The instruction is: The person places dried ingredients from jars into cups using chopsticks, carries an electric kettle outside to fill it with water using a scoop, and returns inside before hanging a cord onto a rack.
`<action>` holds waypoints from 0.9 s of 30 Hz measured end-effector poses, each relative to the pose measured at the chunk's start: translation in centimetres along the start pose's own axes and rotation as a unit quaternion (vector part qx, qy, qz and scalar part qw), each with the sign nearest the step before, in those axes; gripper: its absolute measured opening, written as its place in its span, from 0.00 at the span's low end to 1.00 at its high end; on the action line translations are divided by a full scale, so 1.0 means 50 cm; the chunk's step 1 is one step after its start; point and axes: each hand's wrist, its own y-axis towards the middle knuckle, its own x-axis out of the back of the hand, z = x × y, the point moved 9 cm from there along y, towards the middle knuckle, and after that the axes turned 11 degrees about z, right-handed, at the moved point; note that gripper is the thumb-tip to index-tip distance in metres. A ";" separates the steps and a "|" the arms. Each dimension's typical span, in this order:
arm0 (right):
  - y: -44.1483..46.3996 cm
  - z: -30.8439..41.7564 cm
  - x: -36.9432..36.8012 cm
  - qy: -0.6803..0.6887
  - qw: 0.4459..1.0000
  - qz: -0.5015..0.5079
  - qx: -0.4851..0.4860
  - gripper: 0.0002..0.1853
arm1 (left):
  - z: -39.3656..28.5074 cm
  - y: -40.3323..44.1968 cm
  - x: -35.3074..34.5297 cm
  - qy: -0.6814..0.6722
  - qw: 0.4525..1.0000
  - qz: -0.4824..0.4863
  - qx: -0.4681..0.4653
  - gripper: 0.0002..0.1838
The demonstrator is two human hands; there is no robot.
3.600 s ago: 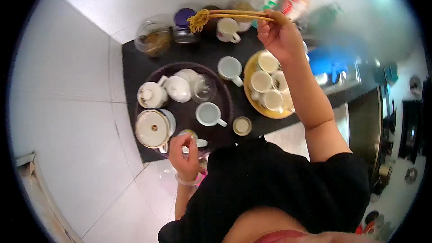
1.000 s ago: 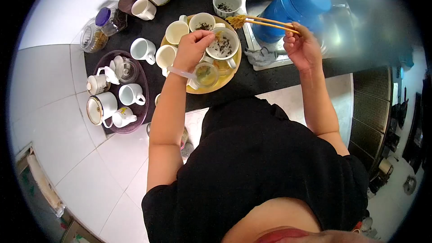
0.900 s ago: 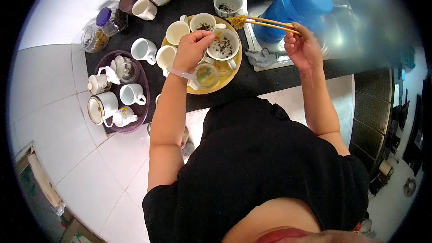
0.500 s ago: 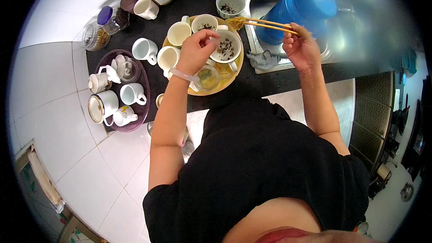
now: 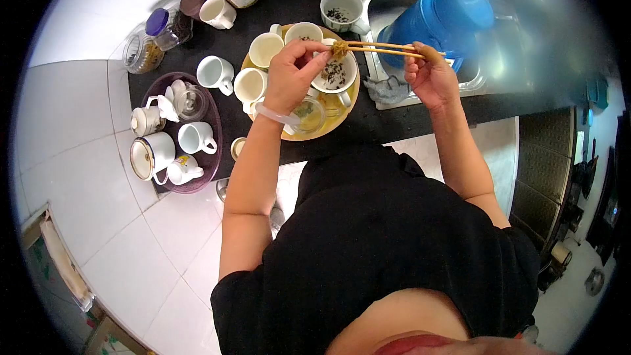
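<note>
My right hand grips a pair of wooden chopsticks, which point left. A shaggy yellow-brown clump sits at their tips; I cannot tell its kind. My left hand has thumb and fingertips pinched at the clump's left edge. Just below is a white cup with dark loose leaves inside. Beside it on a yellow round tray stand another white cup with dark leaves, partly hidden, two more cream mugs and a glass cup with pale yellow-green contents.
A bowl-like cup with dark leaves stands behind the tray. On the right, a blue plastic jug rests in the steel sink, near a grey cloth. A purple tray at left carries mugs and a teapot; jars line the wall.
The chopsticks and clump have moved left and slightly down, over the leaf-filled cup. My left hand has shifted right, its fingertips now meeting the clump.
</note>
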 end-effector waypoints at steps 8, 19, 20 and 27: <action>-0.006 -0.005 -0.001 0.006 1.000 -0.004 0.010 0.09 | 0.024 -0.015 0.023 -0.048 0.998 -0.014 0.036 0.06; -0.014 0.010 -0.004 0.028 0.999 0.008 0.019 0.08 | 0.075 -0.036 0.062 -0.099 0.986 -0.049 0.126 0.08; -0.015 0.012 -0.002 0.020 1.000 0.005 0.022 0.08 | 0.075 -0.038 0.065 -0.099 0.986 -0.048 0.124 0.07; -0.015 0.009 -0.003 0.011 1.000 0.013 0.023 0.08 | 0.100 -0.057 0.113 0.025 0.992 -0.039 0.115 0.07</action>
